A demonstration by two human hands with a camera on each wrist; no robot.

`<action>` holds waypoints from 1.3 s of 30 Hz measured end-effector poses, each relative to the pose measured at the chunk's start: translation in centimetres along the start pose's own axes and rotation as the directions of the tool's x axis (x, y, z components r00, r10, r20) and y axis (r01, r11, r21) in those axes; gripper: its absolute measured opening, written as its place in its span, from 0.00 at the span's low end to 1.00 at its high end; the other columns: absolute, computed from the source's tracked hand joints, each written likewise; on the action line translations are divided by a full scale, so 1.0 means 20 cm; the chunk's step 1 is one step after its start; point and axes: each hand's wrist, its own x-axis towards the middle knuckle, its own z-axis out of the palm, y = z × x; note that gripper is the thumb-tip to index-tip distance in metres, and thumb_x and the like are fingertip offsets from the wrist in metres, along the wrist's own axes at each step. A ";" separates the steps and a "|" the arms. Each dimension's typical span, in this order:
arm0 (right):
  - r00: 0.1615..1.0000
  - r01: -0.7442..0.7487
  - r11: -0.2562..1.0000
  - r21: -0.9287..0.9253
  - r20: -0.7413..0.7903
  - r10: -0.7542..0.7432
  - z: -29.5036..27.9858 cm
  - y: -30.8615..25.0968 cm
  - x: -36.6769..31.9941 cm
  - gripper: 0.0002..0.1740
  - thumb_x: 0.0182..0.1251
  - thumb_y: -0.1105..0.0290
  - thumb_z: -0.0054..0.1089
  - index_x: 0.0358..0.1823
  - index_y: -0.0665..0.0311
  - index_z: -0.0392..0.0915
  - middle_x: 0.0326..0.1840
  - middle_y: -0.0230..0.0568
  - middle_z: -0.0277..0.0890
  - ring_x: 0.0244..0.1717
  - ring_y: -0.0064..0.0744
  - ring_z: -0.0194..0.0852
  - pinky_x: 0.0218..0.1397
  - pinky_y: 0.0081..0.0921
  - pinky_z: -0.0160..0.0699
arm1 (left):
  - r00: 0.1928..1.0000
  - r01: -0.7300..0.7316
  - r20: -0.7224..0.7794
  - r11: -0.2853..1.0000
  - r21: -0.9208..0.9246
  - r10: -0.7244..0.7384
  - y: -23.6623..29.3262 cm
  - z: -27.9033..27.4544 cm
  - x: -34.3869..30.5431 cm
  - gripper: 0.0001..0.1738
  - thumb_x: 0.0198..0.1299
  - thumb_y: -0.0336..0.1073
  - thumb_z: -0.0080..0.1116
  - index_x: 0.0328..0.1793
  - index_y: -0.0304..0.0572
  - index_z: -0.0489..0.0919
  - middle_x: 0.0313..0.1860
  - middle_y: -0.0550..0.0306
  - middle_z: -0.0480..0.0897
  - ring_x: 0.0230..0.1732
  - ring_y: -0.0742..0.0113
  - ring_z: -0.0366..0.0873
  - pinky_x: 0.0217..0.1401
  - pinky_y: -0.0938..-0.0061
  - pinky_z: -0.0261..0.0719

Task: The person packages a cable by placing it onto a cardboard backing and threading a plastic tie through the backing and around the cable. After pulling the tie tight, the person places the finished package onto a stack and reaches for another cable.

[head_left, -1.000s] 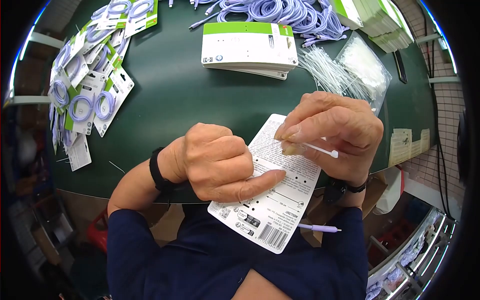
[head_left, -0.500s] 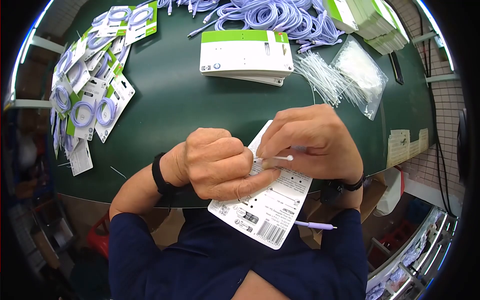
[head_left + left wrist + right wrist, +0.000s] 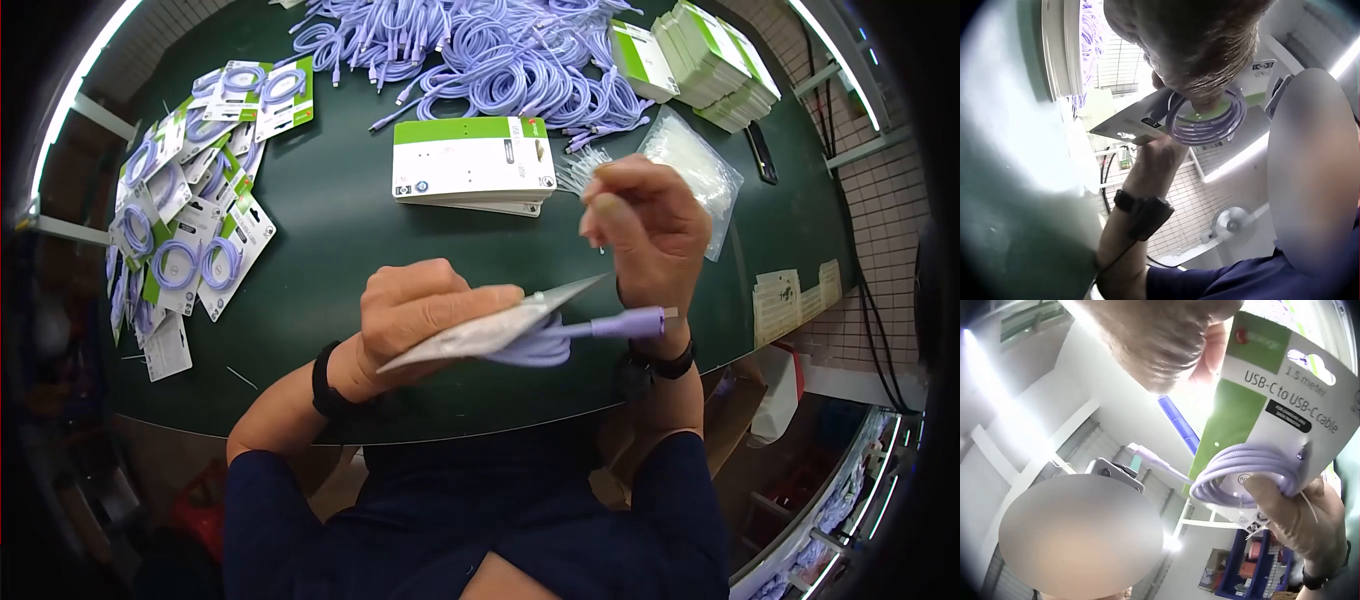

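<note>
My left hand (image 3: 415, 315) grips a packaging card (image 3: 1300, 381), tilted almost edge-on in the head view. On its printed front lies a coiled lilac USB-C cable (image 3: 1229, 472); the left thumb reaches through the coil. White tie ends (image 3: 1309, 506) stick out beside that thumb. One cable plug (image 3: 630, 323) juts past the card toward my right wrist. Raised beyond the card, my right hand (image 3: 655, 225) has its fingers loosely bent, and nothing shows between them. It overlaps the white cable ties (image 3: 580, 170) in the head view.
A stack of cards (image 3: 470, 165) lies ahead, before a large heap of lilac cables (image 3: 520, 60). Finished cable cards (image 3: 180, 260) pile up at left. At right are a clear bag of white ties (image 3: 700, 170), more card stacks (image 3: 700, 60) and a dark phone-like object (image 3: 762, 153).
My right hand has left the tie at the card and moved forward and up toward the loose ties. My left hand has turned the card from its text side to nearly edge-on, exposing the coil.
</note>
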 end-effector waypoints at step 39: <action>0.677 0.733 0.458 -0.503 0.481 -0.557 0.17 0.17 -0.06 0.20 0.47 0.79 0.79 0.45 0.58 0.91 0.42 0.32 0.84 0.35 0.33 0.79 0.34 0.28 0.79 | 0.606 0.350 -0.252 0.537 -0.768 -0.755 -0.04 0.18 0.23 0.21 0.71 0.29 0.70 0.66 0.37 0.76 0.52 0.58 0.83 0.48 0.74 0.82 0.46 0.77 0.84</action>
